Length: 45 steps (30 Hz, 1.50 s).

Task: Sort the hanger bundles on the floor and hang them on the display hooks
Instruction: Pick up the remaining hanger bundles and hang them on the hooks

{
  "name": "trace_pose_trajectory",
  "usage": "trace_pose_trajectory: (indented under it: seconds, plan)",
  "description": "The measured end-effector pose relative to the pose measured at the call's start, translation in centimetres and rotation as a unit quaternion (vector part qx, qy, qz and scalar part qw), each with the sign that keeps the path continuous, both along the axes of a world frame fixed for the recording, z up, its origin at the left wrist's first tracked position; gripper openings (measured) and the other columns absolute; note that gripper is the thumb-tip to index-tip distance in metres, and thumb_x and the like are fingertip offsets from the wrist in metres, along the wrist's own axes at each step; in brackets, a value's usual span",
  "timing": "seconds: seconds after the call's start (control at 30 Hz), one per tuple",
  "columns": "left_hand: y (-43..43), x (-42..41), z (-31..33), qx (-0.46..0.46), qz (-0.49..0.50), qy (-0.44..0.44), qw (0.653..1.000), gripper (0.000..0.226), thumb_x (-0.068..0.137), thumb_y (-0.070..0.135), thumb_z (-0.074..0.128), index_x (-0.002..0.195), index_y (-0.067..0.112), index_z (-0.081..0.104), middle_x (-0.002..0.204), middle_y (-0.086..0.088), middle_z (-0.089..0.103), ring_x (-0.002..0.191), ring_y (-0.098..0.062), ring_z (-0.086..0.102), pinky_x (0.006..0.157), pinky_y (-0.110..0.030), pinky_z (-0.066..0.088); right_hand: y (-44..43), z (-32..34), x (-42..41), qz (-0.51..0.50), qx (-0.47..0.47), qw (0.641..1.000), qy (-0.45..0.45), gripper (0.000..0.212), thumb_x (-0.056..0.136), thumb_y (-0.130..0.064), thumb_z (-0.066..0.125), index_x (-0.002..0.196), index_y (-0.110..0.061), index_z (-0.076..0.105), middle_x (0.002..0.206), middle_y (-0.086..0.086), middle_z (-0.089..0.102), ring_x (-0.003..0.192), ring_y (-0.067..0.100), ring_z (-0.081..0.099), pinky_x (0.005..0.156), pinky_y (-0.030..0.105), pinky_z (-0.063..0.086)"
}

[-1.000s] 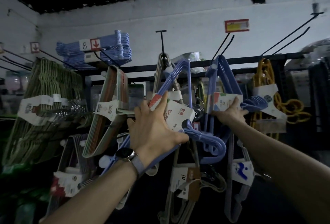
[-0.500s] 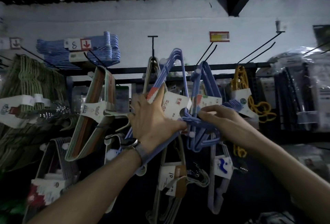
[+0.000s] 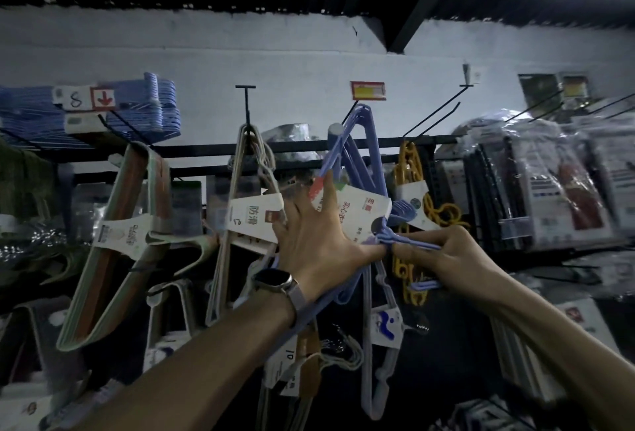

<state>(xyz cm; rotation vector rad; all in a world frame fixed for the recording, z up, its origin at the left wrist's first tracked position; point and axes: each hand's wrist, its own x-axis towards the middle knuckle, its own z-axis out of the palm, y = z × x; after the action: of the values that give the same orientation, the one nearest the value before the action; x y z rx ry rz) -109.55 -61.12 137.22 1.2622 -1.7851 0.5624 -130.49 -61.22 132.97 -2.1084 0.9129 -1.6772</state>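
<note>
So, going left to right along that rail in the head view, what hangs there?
Green-and-brown striped hanger bundle → beige hanger bundle → purple-blue hanger bundle → yellow hangers → black plastic-wrapped packs.

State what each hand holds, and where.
Both hold the blue hanger bundle: left hand across its paper label, right hand pinching its hooks.

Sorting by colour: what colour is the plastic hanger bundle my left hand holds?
Periwinkle blue, the plastic hanger bundle; head view shows it.
</note>
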Motion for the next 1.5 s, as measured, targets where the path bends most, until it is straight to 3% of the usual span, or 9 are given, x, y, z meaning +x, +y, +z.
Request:
trace_pose_trajectory:
  seconds: [0.1, 0.2, 0.3, 0.47, 0.57, 0.7, 1.03, 1.33, 1.5]
  plan:
    - [-0.4, -0.8, 0.5, 0.039, -0.074, -0.012, 0.996, 0.142, 0.058, 0.093, 0.065, 0.16, 0.036, -0.016, 0.167, -0.001, 0.007, 0.151, -0.03, 0.013, 0.119, -0.061, 0.024, -0.8, -0.1, -2.1, -0.011, 0.016, 0.999, -0.048, 0.016, 0.091, -0.03, 0.075, 0.101, -0.022, 0.085, 0.084, -0.001, 0.08, 0.072, 0.013, 0.072, 0.06, 0.023, 0.054]
    - [-0.9, -0.8, 0.0, 0.065, -0.11, -0.039, 0.991, 0.149, 0.057, 0.091, 0.07, 0.157, 0.037, -0.026, 0.171, 0.006, -0.004, 0.156, -0.026, 0.002, 0.123, -0.062, 0.018, -1.5, -0.3, -3.8, -0.003, 0.037, 0.996, -0.083, 0.029, 0.088, -0.036, 0.075, 0.106, -0.015, 0.083, 0.09, 0.008, 0.081, 0.083, 0.032, 0.076, 0.079, 0.048, 0.063]
    - [-1.5, -0.5, -0.8, 0.114, -0.092, -0.05, 0.988, 0.151, 0.057, 0.084, 0.077, 0.15, 0.044, -0.036, 0.17, 0.007, -0.003, 0.155, -0.031, 0.013, 0.119, -0.055, 0.032, -2.1, 0.1, -5.2, 0.013, 0.068, 0.989, -0.131, 0.022, 0.096, -0.023, 0.069, 0.103, -0.005, 0.08, 0.066, 0.005, 0.074, 0.049, 0.011, 0.064, 0.044, 0.023, 0.05]
    - [-2.0, -1.6, -0.3, 0.136, -0.054, -0.053, 0.988, 0.15, 0.062, 0.063, 0.084, 0.153, 0.038, -0.033, 0.15, -0.011, 0.044, 0.112, -0.028, 0.06, 0.087, -0.039, 0.057, -3.8, 1.6, -6.5, 0.028, 0.105, 0.985, -0.136, 0.027, 0.094, -0.034, 0.071, 0.088, -0.01, 0.084, 0.063, 0.008, 0.064, 0.045, 0.013, 0.048, 0.038, 0.022, 0.033]
    - [-2.5, -2.5, 0.8, 0.081, -0.023, -0.058, 0.995, 0.143, 0.063, 0.065, 0.08, 0.158, 0.034, -0.021, 0.116, -0.006, 0.064, 0.081, -0.021, 0.063, 0.065, -0.035, 0.057, -4.5, 3.3, -6.8, 0.028, 0.118, 0.984, -0.127, 0.027, 0.094, -0.036, 0.07, 0.084, -0.014, 0.083, 0.068, 0.008, 0.064, 0.046, 0.012, 0.051, 0.04, 0.024, 0.037]
    - [-3.0, -3.1, 2.7, 0.026, -0.001, -0.05, 0.998, 0.141, 0.065, 0.066, 0.079, 0.159, 0.033, -0.02, 0.126, -0.002, 0.06, 0.098, -0.026, 0.063, 0.07, -0.034, 0.052, -5.6, 5.6, -7.4, 0.003, 0.099, 0.985, -0.139, 0.034, 0.092, -0.038, 0.073, 0.105, -0.007, 0.078, 0.079, 0.008, 0.064, 0.048, 0.01, 0.052, 0.045, 0.024, 0.039]
    - [-3.8, -3.6, 2.7, -0.028, 0.034, -0.022, 0.999, 0.143, 0.055, 0.081, 0.07, 0.157, 0.038, -0.02, 0.133, -0.005, 0.056, 0.114, -0.031, 0.061, 0.088, -0.048, 0.056, -6.1, 7.4, -8.1, 0.044, 0.087, 0.991, -0.093, 0.034, 0.096, -0.035, 0.07, 0.108, -0.004, 0.078, 0.053, -0.004, 0.059, 0.039, 0.007, 0.046, 0.036, 0.019, 0.036]
    - [-4.7, -4.9, -0.1, -0.034, 0.038, 0.005, 0.999, 0.142, 0.065, 0.072, 0.075, 0.158, 0.033, -0.024, 0.157, -0.005, 0.04, 0.123, -0.029, 0.058, 0.076, -0.029, 0.039, -8.1, 6.3, -9.2, 0.046, 0.062, 0.995, -0.07, 0.037, 0.087, -0.04, 0.074, 0.101, -0.007, 0.082, 0.052, 0.0, 0.049, 0.041, 0.011, 0.04, 0.04, 0.022, 0.036]
    - [-5.0, -5.3, -1.1, -0.047, 0.053, -0.009, 0.997, 0.143, 0.067, 0.078, 0.071, 0.155, 0.031, -0.031, 0.161, -0.007, 0.034, 0.121, -0.03, 0.06, 0.081, -0.032, 0.048, -9.1, 5.8, -9.9, 0.049, 0.027, 0.997, -0.052, 0.038, 0.081, -0.048, 0.075, 0.102, -0.018, 0.084, 0.053, 0.0, 0.05, 0.049, 0.015, 0.041, 0.046, 0.028, 0.037]
